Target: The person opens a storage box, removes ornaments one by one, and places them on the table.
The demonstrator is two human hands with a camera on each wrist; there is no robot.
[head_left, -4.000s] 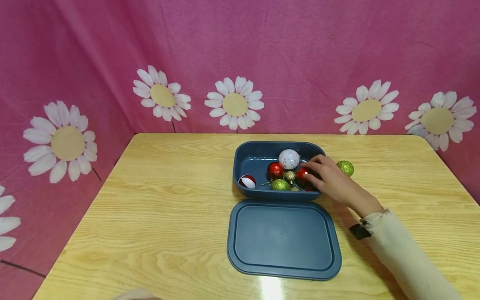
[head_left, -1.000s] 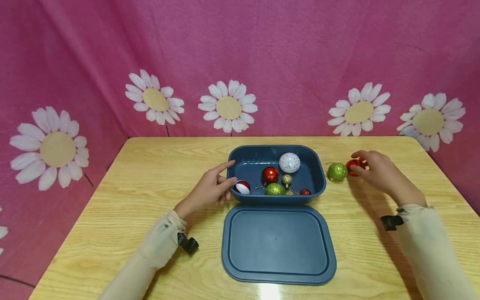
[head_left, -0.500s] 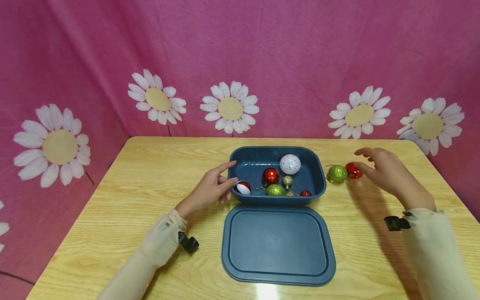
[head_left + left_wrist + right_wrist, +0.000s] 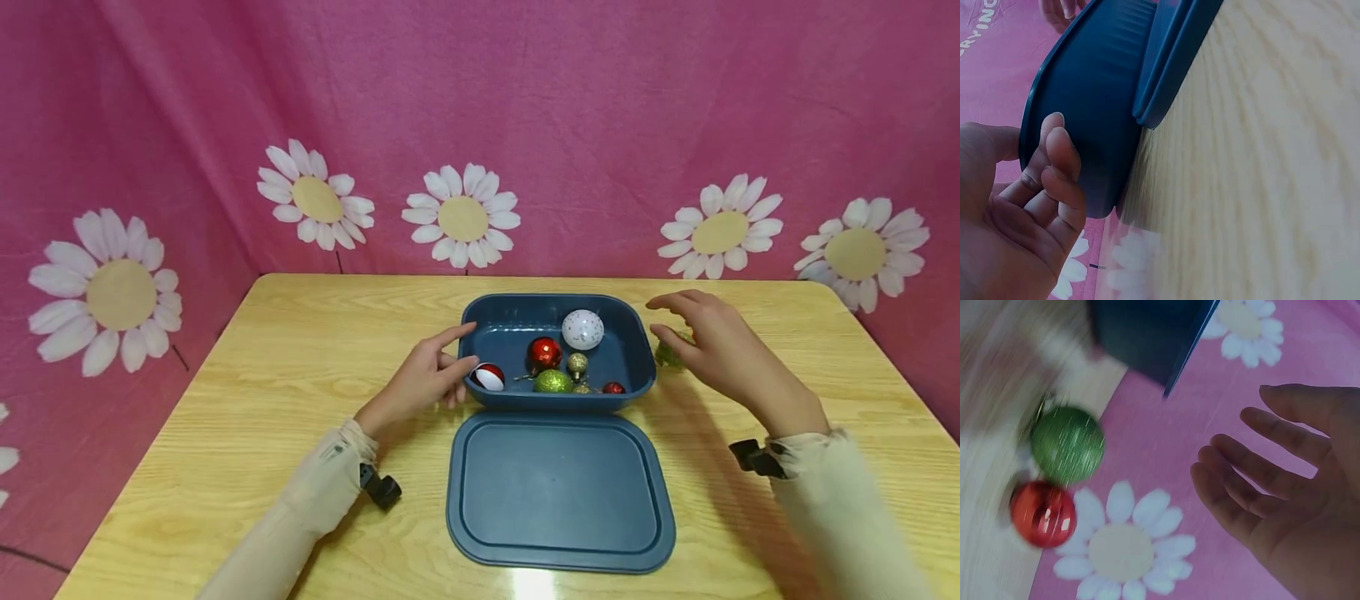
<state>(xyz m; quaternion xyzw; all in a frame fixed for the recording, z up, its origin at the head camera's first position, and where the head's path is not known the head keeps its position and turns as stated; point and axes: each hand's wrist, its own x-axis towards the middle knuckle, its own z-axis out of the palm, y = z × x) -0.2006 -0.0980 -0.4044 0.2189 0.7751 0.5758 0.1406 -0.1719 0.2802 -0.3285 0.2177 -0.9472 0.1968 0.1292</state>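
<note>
Nearest the camera, the dark blue lid (image 4: 560, 492) lies flat on the wooden table (image 4: 247, 392), its far edge touching the near wall of the blue box (image 4: 487, 333) — bare wood runs wide to the left of both and in a narrower band to the right.

The left hand (image 4: 423, 383) rests against the box's left wall, fingers (image 4: 1060, 162) loosely bent and laid on the outside of the rim, index finger pointing along the top edge; it clamps nothing. The right hand (image 4: 712, 342) hovers just right of the box, fingers spread and relaxed, empty — the two hands stand well apart with the box between them.

Inside the box: a red-and-white ball (image 4: 489, 377) at the near left corner, a shiny red bauble (image 4: 544, 352) mid-floor, a green glitter bauble (image 4: 553, 382) and a small red one (image 4: 612, 387) by the near wall, a small gold bauble (image 4: 577, 362) between them, and a white speckled bauble (image 4: 582, 329) towards the far wall.

Right of the box, a green glitter ball (image 4: 1067, 445) lies on the table under the right hand, half hidden in the head view, with a red bauble (image 4: 1043, 514) just beside it.
</note>
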